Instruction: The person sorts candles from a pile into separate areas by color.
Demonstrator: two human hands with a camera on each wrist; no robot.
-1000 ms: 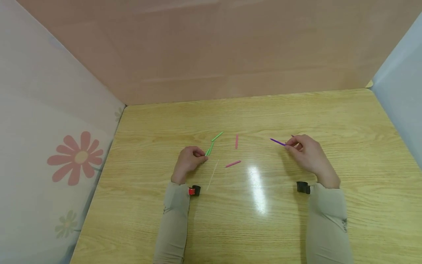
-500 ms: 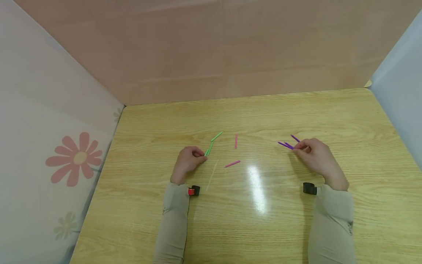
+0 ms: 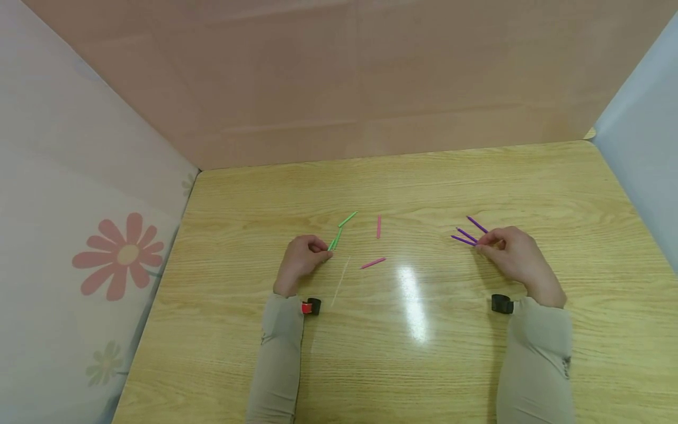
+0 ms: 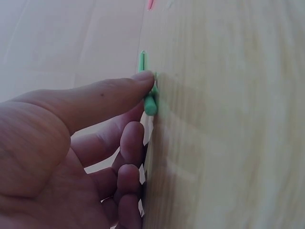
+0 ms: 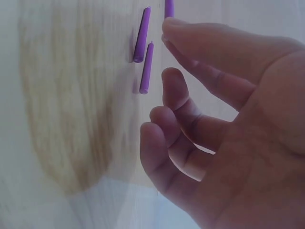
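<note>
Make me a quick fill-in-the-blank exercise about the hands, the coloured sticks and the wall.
The left hand holds a thin stick coloured ____.
The three sticks by the right hand are all coloured ____.
Between the hands lie ____ pink sticks.
The big printed flower is on the wall to the person's ____.

Missing words: green, purple, two, left.

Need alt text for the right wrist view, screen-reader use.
The right hand pinches a purple stick, its far end cut off by the picture's top edge. Two more purple sticks lie on the wooden table, left of it in frame.
</note>
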